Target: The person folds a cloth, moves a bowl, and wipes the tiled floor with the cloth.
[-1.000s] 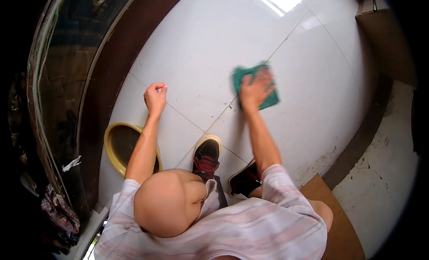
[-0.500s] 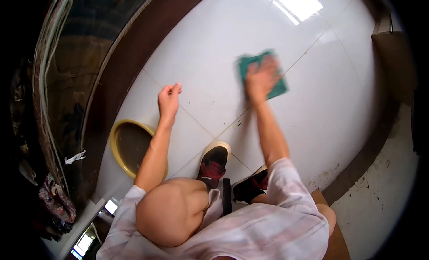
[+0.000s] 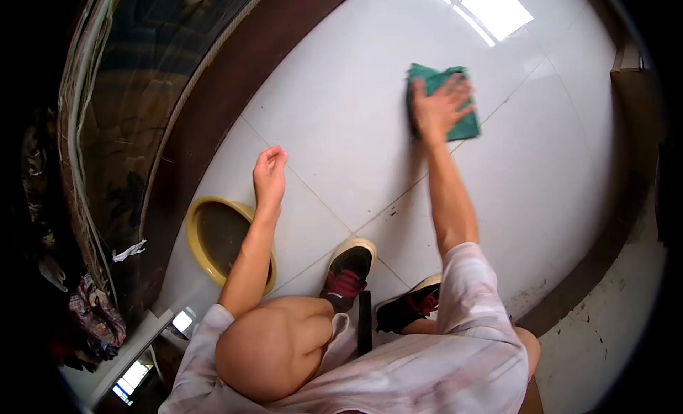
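Observation:
My right hand point(image 3: 441, 109) lies spread flat on a green cloth point(image 3: 466, 127), which rests on the white tiled floor point(image 3: 341, 80). The cloth sticks out around the fingers and beside the thumb. To the left, my left hand point(image 3: 269, 173) hangs above the floor with its fingers curled in and nothing visible in them. Below it, a yellow-rimmed basin point(image 3: 201, 250) holds murky liquid, and my left forearm passes over its right side.
Two dark shoes with red laces point(image 3: 346, 279) stand on the tiles. A dark brown curved border point(image 3: 206, 108) runs along the left. At the right edge is a brown box-like object point(image 3: 637, 108). Small dark specks mark the floor near the shoes.
The right hand and green cloth have moved right and slightly up across the floor. My left hand remains curled near the basin. The view has shifted a little.

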The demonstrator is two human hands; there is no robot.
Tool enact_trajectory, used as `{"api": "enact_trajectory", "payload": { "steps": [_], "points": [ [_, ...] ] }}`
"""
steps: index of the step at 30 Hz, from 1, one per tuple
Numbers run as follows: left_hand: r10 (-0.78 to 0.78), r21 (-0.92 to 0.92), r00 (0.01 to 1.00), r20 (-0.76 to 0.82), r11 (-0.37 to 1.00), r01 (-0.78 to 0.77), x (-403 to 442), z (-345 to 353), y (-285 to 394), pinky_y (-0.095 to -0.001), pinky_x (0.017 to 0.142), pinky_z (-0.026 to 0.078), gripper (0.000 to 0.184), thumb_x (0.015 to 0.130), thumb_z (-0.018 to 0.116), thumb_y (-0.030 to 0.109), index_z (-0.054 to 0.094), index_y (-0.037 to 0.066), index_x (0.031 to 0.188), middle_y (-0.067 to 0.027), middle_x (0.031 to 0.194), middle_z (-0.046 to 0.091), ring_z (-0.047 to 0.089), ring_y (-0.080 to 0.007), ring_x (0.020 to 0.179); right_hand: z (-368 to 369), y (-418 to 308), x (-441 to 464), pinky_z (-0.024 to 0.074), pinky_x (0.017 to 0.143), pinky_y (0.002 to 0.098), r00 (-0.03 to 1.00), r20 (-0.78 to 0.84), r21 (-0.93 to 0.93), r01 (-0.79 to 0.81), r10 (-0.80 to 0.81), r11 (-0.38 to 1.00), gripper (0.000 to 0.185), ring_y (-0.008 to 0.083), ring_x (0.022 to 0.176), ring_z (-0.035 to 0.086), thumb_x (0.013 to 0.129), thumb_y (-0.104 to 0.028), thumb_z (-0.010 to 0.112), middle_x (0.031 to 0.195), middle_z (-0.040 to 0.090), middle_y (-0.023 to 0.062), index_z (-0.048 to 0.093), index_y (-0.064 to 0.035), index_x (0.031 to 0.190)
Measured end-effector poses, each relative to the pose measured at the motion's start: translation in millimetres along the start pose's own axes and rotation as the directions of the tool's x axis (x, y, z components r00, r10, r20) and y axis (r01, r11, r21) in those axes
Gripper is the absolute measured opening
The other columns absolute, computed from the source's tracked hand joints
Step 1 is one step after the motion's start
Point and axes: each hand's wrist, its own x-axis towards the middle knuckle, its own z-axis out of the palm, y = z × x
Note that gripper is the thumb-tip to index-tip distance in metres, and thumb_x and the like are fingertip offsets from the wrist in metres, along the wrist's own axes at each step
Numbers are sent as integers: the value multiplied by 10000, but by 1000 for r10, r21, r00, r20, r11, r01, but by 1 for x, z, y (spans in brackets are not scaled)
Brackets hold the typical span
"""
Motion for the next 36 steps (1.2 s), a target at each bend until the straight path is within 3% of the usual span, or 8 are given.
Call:
{"api": "enact_trajectory", "payload": {
  "steps": [2,5,9,17,21,23,31,36],
  "points": [
    [-20,-17,1000,20,1000,21,6,16,-2,-266,941,465,284,995,649,161,633,5,1232,-58,1153,674,599,-134,1090,-24,-61,-64,39,1221,647,920,260,108,275,-295,955,979,419,1559,127,926,-667,467,1644,215,303,258,21,1591],
    [29,-49,997,75,998,-26,13,33,4,-321,1045,466,376,977,669,154,578,-40,1286,-161,1266,641,613,-227,1202,-34,-85,-152,65,1233,646,676,244,470,545,-696,694,725,290,1548,244,940,-581,546,1655,327,90,422,-226,1560],
    [62,-78,996,61,995,-57,10,26,14,-331,1063,455,370,986,654,148,569,-39,1294,-163,1286,631,581,-236,1254,-34,-33,-139,125,1249,595,413,263,532,692,-872,488,597,189,1508,335,961,-510,560,1628,384,-26,459,-341,1525],
    [-88,-62,996,-22,994,86,-5,-9,12,-312,1041,435,304,1003,628,173,604,1,1252,-84,1204,656,584,-156,1166,6,-24,13,55,1216,652,985,-5,-61,174,-174,983,571,388,1547,210,1027,-437,443,1649,338,126,428,-238,1561],
    [-72,-92,995,74,993,78,1,15,11,-347,1059,408,297,1000,630,227,622,51,1240,-51,1247,663,577,-148,1192,-15,-99,-68,106,1220,651,755,298,251,529,-585,811,539,336,1543,247,1015,-368,484,1639,360,105,465,-219,1532],
    [-47,-114,994,96,992,58,10,25,15,-348,1053,411,300,1001,625,224,620,53,1247,-49,1243,666,581,-154,1190,-4,-90,-113,143,1231,615,646,160,506,595,-746,624,581,302,1530,290,971,-353,544,1630,378,94,468,-208,1529],
    [-91,-55,991,99,994,96,-2,-13,3,-317,1083,423,328,1003,623,145,578,-16,1285,-106,1282,633,568,-184,1231,22,-41,69,103,1242,570,943,67,38,323,-325,946,689,349,1547,225,1022,-470,437,1666,273,173,343,-89,1589],
    [126,116,969,214,981,-154,-9,23,-7,-410,1246,205,786,942,687,132,247,1,1579,-221,1656,249,228,-332,1545,28,-142,22,165,1238,572,784,161,393,506,-599,768,636,334,1507,316,935,-391,560,1590,422,138,478,-95,1492]
  ]
}}
